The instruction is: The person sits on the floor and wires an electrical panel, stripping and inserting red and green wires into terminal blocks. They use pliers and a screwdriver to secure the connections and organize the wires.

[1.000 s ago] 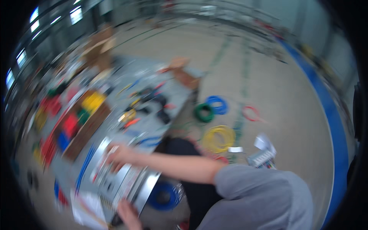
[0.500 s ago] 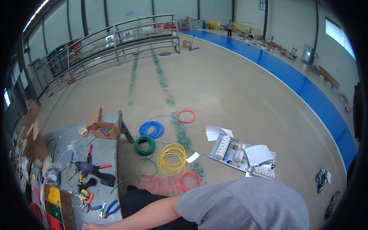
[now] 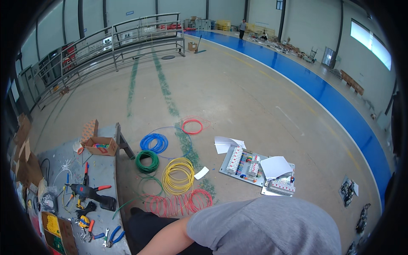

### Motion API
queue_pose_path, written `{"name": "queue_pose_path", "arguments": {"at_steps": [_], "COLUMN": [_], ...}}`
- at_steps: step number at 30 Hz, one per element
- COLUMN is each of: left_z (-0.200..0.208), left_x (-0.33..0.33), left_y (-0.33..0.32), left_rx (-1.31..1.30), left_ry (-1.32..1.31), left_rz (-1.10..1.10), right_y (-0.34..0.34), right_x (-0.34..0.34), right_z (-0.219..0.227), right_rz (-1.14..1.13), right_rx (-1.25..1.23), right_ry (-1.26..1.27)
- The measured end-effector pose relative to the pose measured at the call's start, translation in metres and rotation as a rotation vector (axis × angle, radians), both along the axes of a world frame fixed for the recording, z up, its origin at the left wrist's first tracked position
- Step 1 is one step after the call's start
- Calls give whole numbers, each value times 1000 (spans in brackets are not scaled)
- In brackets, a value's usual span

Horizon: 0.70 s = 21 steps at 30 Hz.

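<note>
Neither my left hand nor my right hand shows. One bare arm (image 3: 168, 236) comes from a grey sleeve (image 3: 263, 225) and runs down-left out of the lower edge, its hand cut off. Nearest that arm, on the grey workbench (image 3: 108, 165), lie blue-handled pliers (image 3: 115, 237) and a small wrench (image 3: 106, 238). Farther up are a tape measure (image 3: 84, 222), a cordless drill (image 3: 91, 194), a red-handled tool (image 3: 86, 173) and black cable (image 3: 88, 209). A divided box (image 3: 68, 236) holds yellow and green small parts.
Coils of blue (image 3: 154, 143), green (image 3: 147, 161), yellow (image 3: 177, 176) and red wire (image 3: 199, 199) lie on the floor. Right of them is a panel of breakers (image 3: 244, 165) with papers (image 3: 276, 167). A carton (image 3: 102, 146) stands on the bench; a person (image 3: 242, 29) stands far off.
The view has turned right, so the scene sits farther left. The hand at the bench's near edge has gone out of the lower edge. Bench and floor things look unmoved.
</note>
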<state>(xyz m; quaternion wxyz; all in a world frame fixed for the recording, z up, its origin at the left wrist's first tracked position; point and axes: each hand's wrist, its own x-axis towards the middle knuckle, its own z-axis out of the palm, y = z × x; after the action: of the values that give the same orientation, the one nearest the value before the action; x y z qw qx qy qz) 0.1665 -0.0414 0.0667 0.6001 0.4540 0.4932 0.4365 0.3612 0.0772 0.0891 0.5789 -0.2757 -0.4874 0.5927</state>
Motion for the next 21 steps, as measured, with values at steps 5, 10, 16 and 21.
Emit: {"name": "queue_pose_path", "arguments": {"at_steps": [5,10,16,21], "left_z": [11,0,15,22], "left_x": [7,-3,-6,-1], "left_y": [-11,-18,-32,-34], "left_rx": [35,43,20,-3], "left_ry": [12,106,108,89], "left_rz": [131,107,95,97], "right_y": [14,6,-11,-5], "right_x": [-10,-49,-59,-49], "right_z": [-10,-59,-51,-44], "right_rz": [54,91,287,330], "right_rx": [-54,49,-51,-43], "right_ry": [77,-4,119,186]}}
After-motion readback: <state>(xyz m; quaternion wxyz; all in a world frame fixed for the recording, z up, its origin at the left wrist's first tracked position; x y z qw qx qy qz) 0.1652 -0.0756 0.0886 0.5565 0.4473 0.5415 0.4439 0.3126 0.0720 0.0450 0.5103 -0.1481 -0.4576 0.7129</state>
